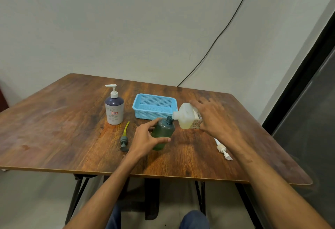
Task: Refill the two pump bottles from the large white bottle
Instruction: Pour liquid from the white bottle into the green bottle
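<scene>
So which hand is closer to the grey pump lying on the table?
Left. The left hand, holding the green bottle, is just right of the grey pump; the right hand is farther right, gripping the large white bottle.

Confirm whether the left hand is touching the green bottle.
Touching. The head view shows the left hand gripping the green bottle, with its thumb lying across the bottle's front and its fingers curled round the shoulder.
</scene>
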Demonstrator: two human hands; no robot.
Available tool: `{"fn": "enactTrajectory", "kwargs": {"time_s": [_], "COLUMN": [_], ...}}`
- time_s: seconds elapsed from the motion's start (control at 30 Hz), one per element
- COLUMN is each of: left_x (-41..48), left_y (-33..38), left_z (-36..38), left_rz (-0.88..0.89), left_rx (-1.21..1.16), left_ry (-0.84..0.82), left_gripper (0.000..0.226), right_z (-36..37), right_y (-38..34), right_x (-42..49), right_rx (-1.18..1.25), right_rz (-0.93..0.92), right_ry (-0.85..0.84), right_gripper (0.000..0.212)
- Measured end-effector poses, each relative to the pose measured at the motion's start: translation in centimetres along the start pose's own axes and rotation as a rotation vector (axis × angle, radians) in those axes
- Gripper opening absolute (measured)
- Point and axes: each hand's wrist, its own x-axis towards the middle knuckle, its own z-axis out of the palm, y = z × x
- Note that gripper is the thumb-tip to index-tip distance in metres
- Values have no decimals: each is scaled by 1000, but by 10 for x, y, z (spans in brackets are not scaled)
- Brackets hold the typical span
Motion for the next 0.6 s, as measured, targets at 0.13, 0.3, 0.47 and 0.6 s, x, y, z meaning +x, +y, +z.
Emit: {"fn": "enactTrajectory", "kwargs": {"time_s": [0.13, 0.3, 0.47, 0.6], "left_x": [0, 0, 0, 0], "left_y": [0, 0, -1, -1], "left_z": [0, 0, 1, 2], "left_rz": [-3, 6, -4, 2], "left_rx": [3, -2, 11, 6], "left_ry": [4, 11, 17, 15], "left_gripper": [87, 86, 88, 87], "right_z": [2, 0, 1, 1], "right_y": [1, 1, 3, 3], "right_x": [0, 1, 0, 1], "right_rx": [10, 1, -10, -9], "right_rz": [-1, -2, -4, -2], "right_ry": [7, 8, 0, -6], "right_gripper": [79, 78, 81, 81]}}
